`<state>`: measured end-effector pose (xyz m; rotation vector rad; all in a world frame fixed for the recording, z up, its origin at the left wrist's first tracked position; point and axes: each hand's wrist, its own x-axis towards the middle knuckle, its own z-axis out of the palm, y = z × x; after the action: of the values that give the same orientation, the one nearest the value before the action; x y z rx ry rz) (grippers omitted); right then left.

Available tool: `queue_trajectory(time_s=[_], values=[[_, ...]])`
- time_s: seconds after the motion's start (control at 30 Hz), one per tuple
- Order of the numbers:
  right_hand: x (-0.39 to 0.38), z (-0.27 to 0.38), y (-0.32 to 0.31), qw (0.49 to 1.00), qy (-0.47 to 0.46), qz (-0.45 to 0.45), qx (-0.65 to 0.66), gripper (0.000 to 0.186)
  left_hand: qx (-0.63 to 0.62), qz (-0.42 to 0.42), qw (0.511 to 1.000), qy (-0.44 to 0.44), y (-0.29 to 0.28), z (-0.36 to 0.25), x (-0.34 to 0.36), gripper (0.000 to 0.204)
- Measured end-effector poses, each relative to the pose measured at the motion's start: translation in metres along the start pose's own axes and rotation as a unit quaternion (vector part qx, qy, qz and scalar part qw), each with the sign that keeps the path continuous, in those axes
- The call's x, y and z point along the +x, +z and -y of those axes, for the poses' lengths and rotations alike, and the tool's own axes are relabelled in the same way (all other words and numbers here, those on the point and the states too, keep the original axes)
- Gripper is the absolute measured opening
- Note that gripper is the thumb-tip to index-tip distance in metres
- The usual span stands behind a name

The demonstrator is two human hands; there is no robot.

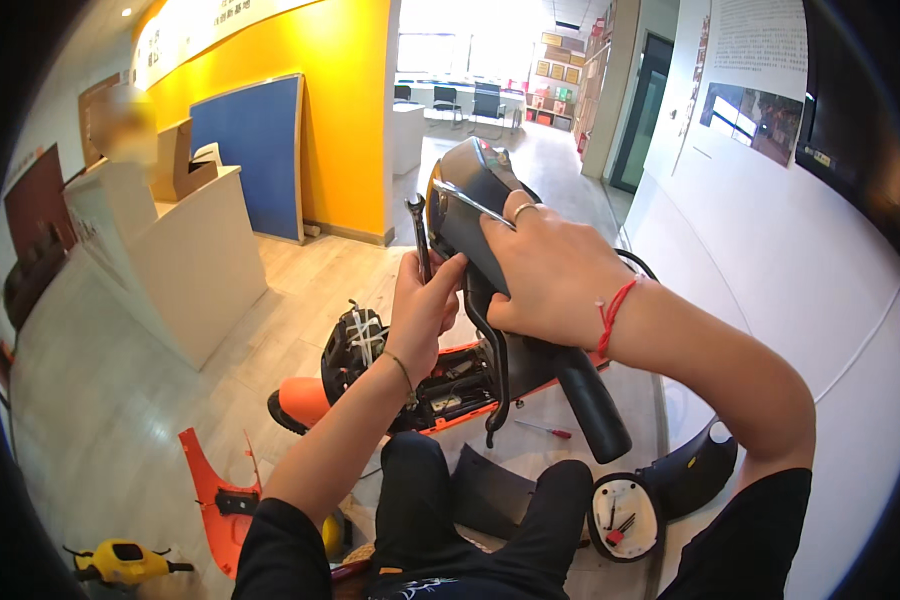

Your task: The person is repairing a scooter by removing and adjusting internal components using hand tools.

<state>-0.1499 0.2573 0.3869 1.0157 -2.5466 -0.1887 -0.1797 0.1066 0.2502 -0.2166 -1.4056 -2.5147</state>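
Note:
My left hand (422, 300) is closed on an upright chrome wrench (419, 225), just left of the dark scooter housing (465, 160). My right hand (545, 275) is closed over a second silver tool (460, 200) that lies slanted across that housing, its fingers partly hidden. Below both hands is the partly stripped orange scooter (300, 400), with exposed wiring and parts (355, 340), a curved black tube (495, 370) and a thick black cylinder (595, 405).
An orange panel (210, 480), a red-handled screwdriver (558, 433), black panels (485, 490) and a pale tray with small parts (625, 505) lie around my legs. A yellow scooter part (120, 560) is at lower left. A white counter (190, 280) stands left, a white wall (840, 420) right.

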Motion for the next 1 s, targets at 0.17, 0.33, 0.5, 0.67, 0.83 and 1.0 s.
queue_trajectory(time_s=[0.17, 0.33, 0.5, 0.67, 0.83, 1.0], values=[[0.005, 0.003, 0.000, 0.999, -0.032, -0.021, -0.028, 0.057, 0.017, -0.030, 0.999, 0.007, 0.001, -0.002, 0.009, 0.043], [0.003, -0.014, -0.019, 0.991, -0.018, -0.092, -0.093, 0.054, 0.074, -0.044, 0.996, 0.006, 0.002, -0.005, 0.010, 0.038], [-0.017, -0.087, -0.022, 0.967, -0.016, -0.201, 0.159, 0.040, 0.005, -0.060, 0.998, 0.030, 0.007, 0.005, 0.012, 0.035], [-0.154, -0.173, 0.129, 0.746, 0.272, -0.557, 0.243, 0.022, -0.106, -0.041, 0.993, 0.010, -0.054, 0.061, -0.011, 0.036], [-0.285, -0.148, 0.359, 0.449, 0.603, -0.433, 0.498, 0.023, -0.085, -0.118, 0.964, -0.225, -0.070, 0.227, -0.016, 0.035], [-0.409, -0.106, 0.427, 0.453, 0.670, -0.406, 0.426, 0.024, 0.069, -0.080, 0.970, -0.221, -0.090, 0.280, -0.041, 0.039]])
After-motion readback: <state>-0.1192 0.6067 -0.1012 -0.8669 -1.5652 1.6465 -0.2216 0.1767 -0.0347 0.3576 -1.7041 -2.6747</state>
